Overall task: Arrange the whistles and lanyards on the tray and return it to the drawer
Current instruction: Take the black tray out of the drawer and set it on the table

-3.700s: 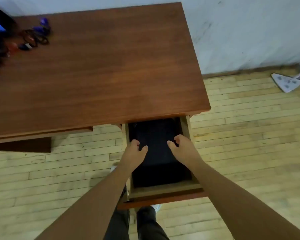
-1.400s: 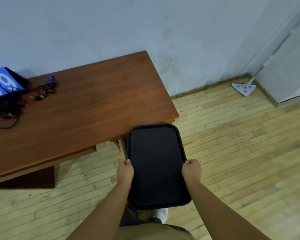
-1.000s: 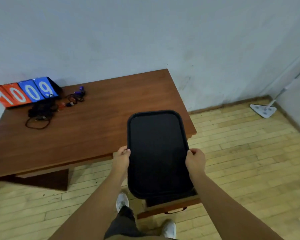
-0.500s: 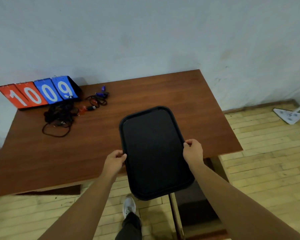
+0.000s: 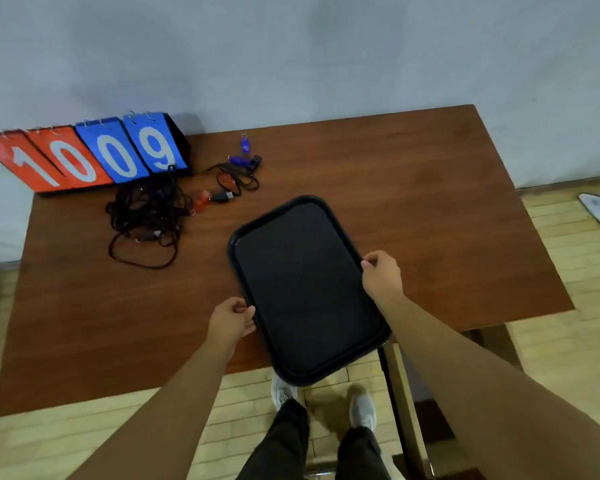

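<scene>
Scoreboard (image 5: 84,155) standing at far left against the wall, reading 1009. Black lanyards (image 5: 146,216) lying tangled just beside it on the desk (image 5: 430,202), not yet touched. Whistles (image 5: 238,168) sitting further right: purple ones near the back, a red and a dark one close to the cord pile; exact count not being readable.

Left hand (image 5: 232,322) pinching the tray (image 5: 305,289) at its left long edge, fingers curled over the rim. Tray now being carried over the desk, where half a second ago it was hanging further off the front edge; near end still overhanging the edge above the floor. Whether resting or held clear cannot be told. Tray bare. Right hand (image 5: 381,275) closing its grip on the right long edge.

Drawer (image 5: 409,410) standing open lower right. Judging: setting-down under way, loading not yet begun.
</scene>
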Available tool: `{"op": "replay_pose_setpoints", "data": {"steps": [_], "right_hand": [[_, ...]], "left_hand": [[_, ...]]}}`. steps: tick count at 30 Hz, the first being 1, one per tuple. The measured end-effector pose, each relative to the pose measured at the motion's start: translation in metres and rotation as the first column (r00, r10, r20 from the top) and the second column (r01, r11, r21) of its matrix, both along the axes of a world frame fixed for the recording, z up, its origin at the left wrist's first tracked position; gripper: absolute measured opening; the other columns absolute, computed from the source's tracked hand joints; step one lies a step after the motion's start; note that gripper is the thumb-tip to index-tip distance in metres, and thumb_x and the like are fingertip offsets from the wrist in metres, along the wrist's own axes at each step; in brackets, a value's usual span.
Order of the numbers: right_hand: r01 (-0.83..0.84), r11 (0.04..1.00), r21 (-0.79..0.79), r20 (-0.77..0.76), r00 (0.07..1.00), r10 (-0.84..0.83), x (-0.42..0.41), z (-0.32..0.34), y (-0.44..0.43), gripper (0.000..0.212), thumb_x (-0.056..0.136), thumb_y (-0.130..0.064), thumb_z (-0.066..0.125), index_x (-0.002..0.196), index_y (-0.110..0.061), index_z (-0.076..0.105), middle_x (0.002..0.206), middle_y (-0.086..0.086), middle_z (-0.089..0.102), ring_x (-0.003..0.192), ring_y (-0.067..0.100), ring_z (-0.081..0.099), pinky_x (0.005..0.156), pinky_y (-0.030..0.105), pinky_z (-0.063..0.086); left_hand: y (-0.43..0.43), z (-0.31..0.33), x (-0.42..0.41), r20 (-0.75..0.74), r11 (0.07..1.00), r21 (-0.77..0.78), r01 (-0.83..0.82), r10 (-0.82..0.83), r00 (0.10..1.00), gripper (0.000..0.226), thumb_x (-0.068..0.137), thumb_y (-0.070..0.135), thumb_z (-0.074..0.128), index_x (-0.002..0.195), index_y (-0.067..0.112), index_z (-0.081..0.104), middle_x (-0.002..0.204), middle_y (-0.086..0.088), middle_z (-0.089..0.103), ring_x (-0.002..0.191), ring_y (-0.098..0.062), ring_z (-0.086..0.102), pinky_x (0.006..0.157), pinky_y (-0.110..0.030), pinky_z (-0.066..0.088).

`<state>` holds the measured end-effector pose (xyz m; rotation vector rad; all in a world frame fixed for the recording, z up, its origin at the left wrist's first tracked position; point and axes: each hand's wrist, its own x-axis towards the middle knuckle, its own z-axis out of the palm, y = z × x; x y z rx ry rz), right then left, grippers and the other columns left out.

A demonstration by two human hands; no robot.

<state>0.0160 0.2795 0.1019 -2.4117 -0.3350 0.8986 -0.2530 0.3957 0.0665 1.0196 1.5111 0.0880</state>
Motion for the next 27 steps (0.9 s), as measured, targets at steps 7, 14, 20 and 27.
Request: {"op": "replay_pose_setpoints", "data": {"steps": [7,14,20,27], "right_hand": [[-0.122,0.991,-0.047,-0.009,0.993,0.121,0.005,-0.014,0.044,0.03,0.105,-0.013,0.046,0.133,-0.013,0.057,0.132,0.009,0.059,0.096,0.023,0.058,0.078,0.034,0.049],[-0.221,0.975,-0.013,-0.047,0.974,0.22,0.007,-0.016,0.047,0.043,0.105,-0.023,0.047,0.147,-0.012,0.043,0.147,0.006,0.049,0.128,0.026,0.052,0.095,0.034,0.047],[-0.062,0.996,-0.07,0.0,0.998,0.062,-0.005,-0.018,0.006,0.044,0.1,-0.026,0.05,0.141,-0.01,0.045,0.143,0.012,0.041,0.115,0.031,0.056,0.095,0.05,0.053],[0.178,0.974,-0.139,-0.068,0.98,-0.189,-0.031,-0.022,-0.029,0.058,0.098,-0.024,0.053,0.146,0.001,0.034,0.148,0.02,0.033,0.131,0.037,0.041,0.104,0.047,0.044]], "left_hand": [[0.006,-0.023,-0.004,-0.006,0.99,-0.08,-0.115,0.115,0.993,0.004,0.093,-0.003,0.063,0.095,-0.004,0.06,0.091,-0.015,0.059,0.085,-0.022,0.066,0.075,-0.033,0.059],[0.022,-0.023,-0.001,-0.107,0.998,-0.042,0.044,-0.048,0.993,0.013,0.096,0.016,0.064,0.1,0.006,0.058,0.099,-0.014,0.067,0.085,-0.025,0.071,0.077,-0.038,0.062],[0.073,0.016,0.0,-0.422,0.937,0.176,0.301,-0.204,0.884,0.025,0.098,0.036,0.053,0.107,0.013,0.053,0.102,-0.007,0.062,0.078,-0.019,0.058,0.067,-0.035,0.047],[0.123,0.033,0.023,-0.468,0.864,0.258,0.432,-0.28,0.838,0.051,0.098,0.036,0.052,0.138,0.006,0.046,0.146,-0.013,0.035,0.114,-0.032,0.05,0.092,-0.039,0.039]]}}
